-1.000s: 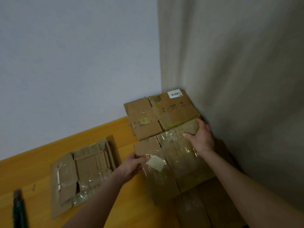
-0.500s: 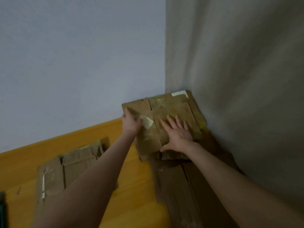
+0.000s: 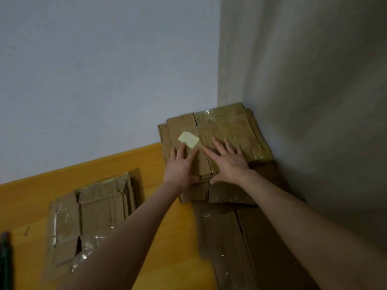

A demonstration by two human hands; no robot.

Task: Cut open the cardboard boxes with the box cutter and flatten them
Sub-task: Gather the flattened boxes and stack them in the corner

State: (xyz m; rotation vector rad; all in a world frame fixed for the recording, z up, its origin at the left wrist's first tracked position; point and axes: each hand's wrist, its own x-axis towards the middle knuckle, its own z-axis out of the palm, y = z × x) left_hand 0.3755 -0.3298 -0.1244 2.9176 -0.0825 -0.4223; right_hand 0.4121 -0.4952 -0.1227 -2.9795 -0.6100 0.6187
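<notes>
Grey-blue wall [image 3: 94, 70] behind, meeting a beige-grey wall [image 3: 303, 91] on the right to form a corner. Yellow-orange wooden counter [image 3: 167, 237] runs up to both walls. Long flattened cardboard sheet [image 3: 240, 248], brown, lies along the right wall toward the near edge, with scraps of clear tape on it. Flattened box [image 3: 92, 216], brown with glossy tape strips, lies flat on the counter to the left, well apart from the corner. Stack of flattened boxes [image 3: 230, 126] sits pushed into the corner, its near end overlapping the long sheet. Left hand [image 3: 181, 166] and right hand [image 3: 229, 162] rest side by side on top of the stack, palms down, fingers straight and spread, grasping nothing. Pale yellow label [image 3: 188, 139], stuck to the top sheet, just beyond the left fingertips. Dark narrow object [image 3: 4, 258] at the left edge, too blurred to identify.
</notes>
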